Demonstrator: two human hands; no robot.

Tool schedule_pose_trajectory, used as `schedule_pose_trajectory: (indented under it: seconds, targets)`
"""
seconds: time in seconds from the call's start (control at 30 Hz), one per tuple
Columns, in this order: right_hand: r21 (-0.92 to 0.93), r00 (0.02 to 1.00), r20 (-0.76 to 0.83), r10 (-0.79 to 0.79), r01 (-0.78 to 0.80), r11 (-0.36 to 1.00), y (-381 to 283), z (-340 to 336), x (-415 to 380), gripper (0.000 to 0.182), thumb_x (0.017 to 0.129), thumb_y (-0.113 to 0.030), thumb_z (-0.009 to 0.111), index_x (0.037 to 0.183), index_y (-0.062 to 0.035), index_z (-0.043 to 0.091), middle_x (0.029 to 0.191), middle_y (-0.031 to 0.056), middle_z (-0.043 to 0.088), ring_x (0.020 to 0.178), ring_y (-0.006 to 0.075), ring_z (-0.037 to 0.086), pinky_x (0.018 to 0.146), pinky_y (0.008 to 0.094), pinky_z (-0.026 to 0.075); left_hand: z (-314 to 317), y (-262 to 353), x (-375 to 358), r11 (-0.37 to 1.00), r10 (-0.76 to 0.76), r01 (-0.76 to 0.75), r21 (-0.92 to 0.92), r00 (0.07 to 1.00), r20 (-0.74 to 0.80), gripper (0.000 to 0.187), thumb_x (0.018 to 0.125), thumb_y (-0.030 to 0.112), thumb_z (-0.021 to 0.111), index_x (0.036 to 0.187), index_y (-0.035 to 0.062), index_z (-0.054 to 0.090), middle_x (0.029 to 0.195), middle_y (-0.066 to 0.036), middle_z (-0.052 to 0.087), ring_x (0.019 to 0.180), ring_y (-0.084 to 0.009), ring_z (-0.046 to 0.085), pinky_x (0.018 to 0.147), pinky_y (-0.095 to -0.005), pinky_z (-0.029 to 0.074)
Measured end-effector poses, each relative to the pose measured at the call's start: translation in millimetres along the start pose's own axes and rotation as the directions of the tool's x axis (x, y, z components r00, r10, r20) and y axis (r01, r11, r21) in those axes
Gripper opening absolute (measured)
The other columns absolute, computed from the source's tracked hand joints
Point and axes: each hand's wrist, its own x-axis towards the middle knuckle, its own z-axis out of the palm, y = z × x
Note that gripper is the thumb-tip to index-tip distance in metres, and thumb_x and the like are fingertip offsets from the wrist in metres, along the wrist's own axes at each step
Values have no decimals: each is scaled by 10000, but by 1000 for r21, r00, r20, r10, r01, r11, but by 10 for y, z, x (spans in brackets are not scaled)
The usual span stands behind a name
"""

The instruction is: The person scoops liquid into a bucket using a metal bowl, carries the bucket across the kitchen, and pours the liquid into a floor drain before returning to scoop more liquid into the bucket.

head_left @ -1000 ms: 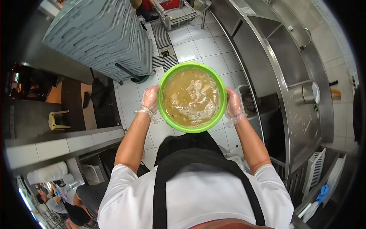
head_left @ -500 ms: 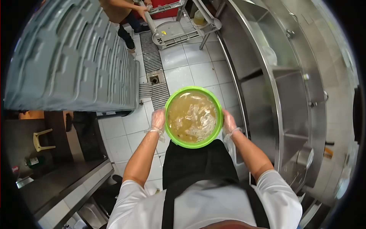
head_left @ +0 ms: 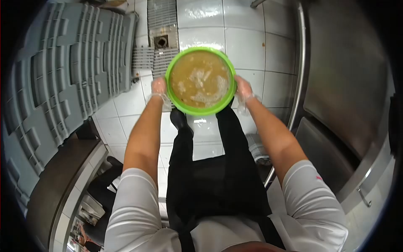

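Observation:
A round bright-green tub point(head_left: 200, 112) full of cloudy yellow-brown liquid with foam and pale bits hangs in front of me over the tiled floor. Its left side is gripped by my left hand point(head_left: 159, 86), in a clear plastic glove. My right hand point(head_left: 244, 88), gloved the same way, grips the opposite side. Both arms are stretched forward, and the tub looks about level. Most fingers are hidden behind or under the rim.
Grey stacked crates point(head_left: 84, 63) stand at the left. A slatted floor drain point(head_left: 163, 17) with a square opening lies ahead. White tiles point(head_left: 201, 38) look wet. At the right are a metal rail point(head_left: 300, 63) and a steel unit point(head_left: 344, 75). A dark counter point(head_left: 63, 176) is lower left.
My view has tilted down towards the floor; the co-worker and grey cart have left it. The tub sits higher in view, still in both hands, and my legs and a shoe now show.

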Motion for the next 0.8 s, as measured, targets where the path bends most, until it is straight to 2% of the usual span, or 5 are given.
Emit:
schedule_pose_trajectory:
  seconds: [0.27,0.43,0.6,0.67,0.8]
  targets:
    - [-175,984,128,-124,145,974,202,-40,892,422,884,-328,464,1139,-3,548,1035,123,597,915,217,578,813,366,468,151,57,498,990,-130,138,-39,978,164,277,870,159,422,954,-26,610,893,-262,625,856,-379,613,738,-440,462]
    - [-273,981,180,-72,120,954,253,-150,910,366,927,-296,416,1113,-5,535,1036,126,587,936,220,575,803,367,484,438,101,287,538,-371,298,-788,924,97,272,882,212,426,937,12,602,954,-230,606,871,-410,576,742,-450,470]
    - [-510,972,202,-119,209,834,16,-159,900,345,952,-291,393,1075,-10,550,931,114,617,788,226,600,753,359,501,577,513,-469,901,-133,75,-428,985,-108,313,782,150,612,1062,33,538,952,-172,593,869,-324,583,745,-416,466]
    - [-408,988,-39,-148,120,905,-470,54,582,269,902,-226,429,998,-27,582,926,191,622,855,295,601,770,372,462,449,825,-460,-398,-505,275,-875,731,459,410,858,98,554,1257,75,464,1095,-76,561,999,-215,544,847,-342,454]
    - [-478,994,-69,-84,41,878,-507,113,683,246,815,-210,555,971,-21,563,818,159,631,764,270,605,700,370,462,598,815,-373,-59,-512,251,-966,823,245,482,833,-14,534,1296,28,407,1160,-119,554,1028,-200,537,896,-299,428]
